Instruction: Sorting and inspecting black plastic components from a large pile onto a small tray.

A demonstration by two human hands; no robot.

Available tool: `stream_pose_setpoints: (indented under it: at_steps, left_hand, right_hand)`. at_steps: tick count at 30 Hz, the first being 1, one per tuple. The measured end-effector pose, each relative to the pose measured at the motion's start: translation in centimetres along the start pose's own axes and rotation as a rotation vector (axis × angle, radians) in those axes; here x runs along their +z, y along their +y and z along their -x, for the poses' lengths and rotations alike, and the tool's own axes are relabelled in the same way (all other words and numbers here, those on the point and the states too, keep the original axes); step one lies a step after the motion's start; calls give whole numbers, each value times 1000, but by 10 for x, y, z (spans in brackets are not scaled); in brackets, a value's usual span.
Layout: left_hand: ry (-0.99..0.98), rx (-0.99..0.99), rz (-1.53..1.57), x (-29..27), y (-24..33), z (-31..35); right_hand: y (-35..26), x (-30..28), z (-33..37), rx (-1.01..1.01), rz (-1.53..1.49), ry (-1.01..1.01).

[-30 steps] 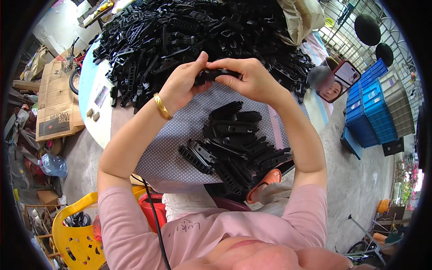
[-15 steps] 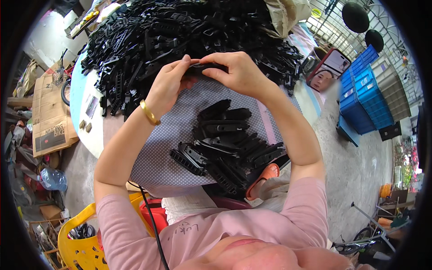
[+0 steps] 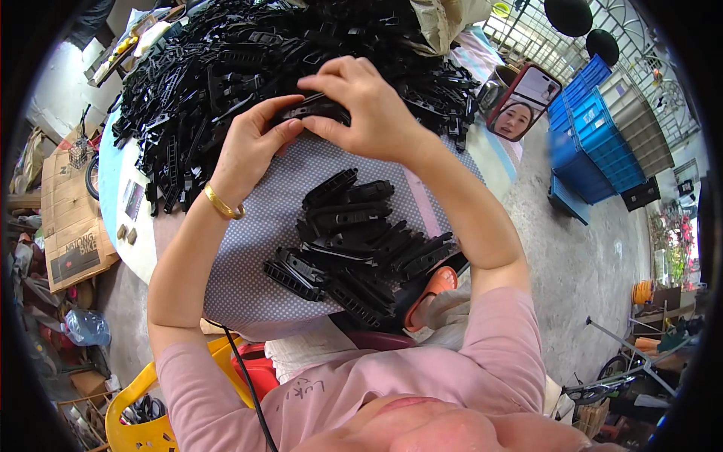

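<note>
Between both hands, over the near edge of the big heap, is a long, narrow black plastic part (image 3: 320, 111). My left hand (image 3: 254, 142) pinches its left end between thumb and fingers. My right hand (image 3: 369, 113) grips its right side, the thumb along the near edge and the fingers arched over the top. Beyond them rises a large heap of similar black plastic parts (image 3: 218, 83). Closer to my body, a smaller group of black plastic parts (image 3: 350, 218) lies loosely stacked on the dotted tablecloth (image 3: 248, 256).
A phone (image 3: 520, 105) showing a person on its screen leans at the table's right, by a metal pot (image 3: 497, 87). Blue crates (image 3: 595, 143) stand on the floor beyond. A black cable (image 3: 248, 377) hangs before me; a yellow chair (image 3: 139, 410) is at lower left.
The view has shifted, so the table sits further left in it. My right fingers have lifted and arched above the black plastic part, and more of it shows between my hands.
</note>
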State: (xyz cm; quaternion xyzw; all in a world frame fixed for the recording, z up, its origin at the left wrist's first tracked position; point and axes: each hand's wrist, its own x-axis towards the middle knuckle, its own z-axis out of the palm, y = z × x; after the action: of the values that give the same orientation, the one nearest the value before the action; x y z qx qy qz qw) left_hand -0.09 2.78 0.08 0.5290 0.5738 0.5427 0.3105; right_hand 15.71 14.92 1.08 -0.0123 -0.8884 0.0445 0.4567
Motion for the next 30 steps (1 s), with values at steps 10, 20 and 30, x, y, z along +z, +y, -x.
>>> stream_pose_setpoints:
  at_steps: [10, 20, 30]
  left_hand:
    - [13, 248, -470, 1, 7, 3]
    - [24, 180, -282, 3, 16, 8]
    - [-550, 480, -359, 33, 11, 20]
  right_hand:
    - [8, -6, 1, 207, -254, -337]
    - [4, -18, -3, 247, -308, -304]
    - [126, -15, 37, 457, 230, 45]
